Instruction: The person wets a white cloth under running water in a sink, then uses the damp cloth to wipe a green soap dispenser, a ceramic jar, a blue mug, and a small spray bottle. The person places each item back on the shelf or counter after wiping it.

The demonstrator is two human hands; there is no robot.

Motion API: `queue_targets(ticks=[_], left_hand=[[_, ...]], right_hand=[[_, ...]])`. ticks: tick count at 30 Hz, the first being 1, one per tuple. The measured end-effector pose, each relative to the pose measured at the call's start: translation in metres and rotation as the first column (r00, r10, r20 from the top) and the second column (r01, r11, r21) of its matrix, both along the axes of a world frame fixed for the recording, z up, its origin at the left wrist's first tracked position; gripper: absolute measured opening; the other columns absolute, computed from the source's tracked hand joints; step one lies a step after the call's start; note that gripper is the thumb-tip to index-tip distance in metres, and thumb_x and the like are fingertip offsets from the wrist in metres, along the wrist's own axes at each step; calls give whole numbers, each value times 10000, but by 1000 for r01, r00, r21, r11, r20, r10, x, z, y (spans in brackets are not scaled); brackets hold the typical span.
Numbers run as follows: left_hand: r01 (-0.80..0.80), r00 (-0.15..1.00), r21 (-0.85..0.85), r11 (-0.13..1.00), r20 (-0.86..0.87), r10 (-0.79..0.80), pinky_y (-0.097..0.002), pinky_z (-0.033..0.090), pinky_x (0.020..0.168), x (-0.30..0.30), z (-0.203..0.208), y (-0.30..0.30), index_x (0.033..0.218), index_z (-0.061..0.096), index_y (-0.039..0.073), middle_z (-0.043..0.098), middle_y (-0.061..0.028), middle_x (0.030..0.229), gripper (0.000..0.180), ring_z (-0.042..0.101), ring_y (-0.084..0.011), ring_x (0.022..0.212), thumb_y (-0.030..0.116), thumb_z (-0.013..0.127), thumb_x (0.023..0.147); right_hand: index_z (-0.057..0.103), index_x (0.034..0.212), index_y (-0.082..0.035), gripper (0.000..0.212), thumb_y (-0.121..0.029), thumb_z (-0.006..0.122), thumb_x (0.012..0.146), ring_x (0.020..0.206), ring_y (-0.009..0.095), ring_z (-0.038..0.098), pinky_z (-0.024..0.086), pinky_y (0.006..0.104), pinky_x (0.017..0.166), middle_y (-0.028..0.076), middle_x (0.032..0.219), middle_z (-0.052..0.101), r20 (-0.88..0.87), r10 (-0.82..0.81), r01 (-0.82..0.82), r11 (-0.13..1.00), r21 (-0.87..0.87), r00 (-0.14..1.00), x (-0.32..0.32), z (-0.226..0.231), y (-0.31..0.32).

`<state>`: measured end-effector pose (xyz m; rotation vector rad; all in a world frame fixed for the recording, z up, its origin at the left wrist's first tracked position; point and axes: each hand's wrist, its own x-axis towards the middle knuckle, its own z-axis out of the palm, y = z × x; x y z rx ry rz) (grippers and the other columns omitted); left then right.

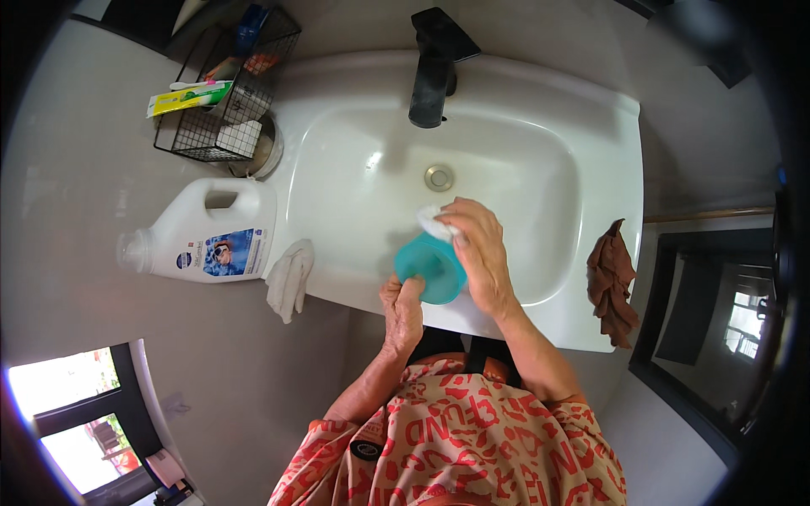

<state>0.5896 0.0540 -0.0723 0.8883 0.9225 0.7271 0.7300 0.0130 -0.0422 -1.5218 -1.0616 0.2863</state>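
Observation:
Over the front part of the white sink [337, 152], my left hand [403, 312] grips a teal plastic cup [432, 271] by its rim, thumb inside. The cup is tilted so that its mouth faces me. In my right hand [481, 253] is a crumpled white cloth or sponge [438, 223], pressed against the far outer side of the cup near its base. Part of the white piece is hidden under my fingers. Beyond the cup lies the round metal drain [439, 177], under a black faucet [432, 80].
Left of the sink are a large white jug [190, 232], a pale cloth [290, 282] on the rim and a black wire basket [211, 126] holding a toothpaste box [187, 99]. A brown cloth [612, 282] hangs over the right edge. A dark-framed mirror [717, 329] stands farther right.

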Motion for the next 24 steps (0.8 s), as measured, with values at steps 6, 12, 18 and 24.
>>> queue_targets(ticks=[6, 12, 18, 24], left_hand=[[149, 967, 290, 945, -244, -77, -249, 435, 730, 0, 15, 1, 981, 596, -17, 602, -14, 862, 239, 509, -76, 774, 42, 466, 790], [292, 942, 574, 765, -313, -125, -341, 400, 914, -9, 18, 5, 893, 533, -43, 527, -111, 815, 205, 513, -219, 846, -16, 460, 704], [323, 936, 705, 631, -335, -106, -281, 422, 709, -12, 14, 5, 665, 410, -28, 573, -208, 951, 26, 512, -194, 782, -31, 434, 675], [298, 931, 721, 626, -363, -24, -426, 432, 884, -12, 22, 10, 844, 578, -15, 554, -160, 827, 156, 547, -387, 973, 2, 565, 690]], right_hand=[[611, 1036, -78, 328, -303, 388, 951, 1194, 304, 409, 221, 413, 1011, 87, 1134, 550, 25, 133, -134, 988, 80, 991, -21, 22, -25], [644, 967, -98, 255, -246, 445, 909, 1171, 295, 422, 266, 419, 996, 56, 1140, 567, 37, 231, -230, 973, -28, 972, 7, 24, -14], [649, 909, -83, 200, -203, 492, 875, 1134, 290, 437, 313, 422, 983, 63, 1104, 579, -233, 149, -186, 972, -144, 961, 8, 8, -2], [636, 871, -107, 133, -195, 543, 836, 1175, 278, 433, 275, 433, 1009, 25, 1089, 580, 26, 386, -385, 922, -43, 922, -11, 25, -23]])
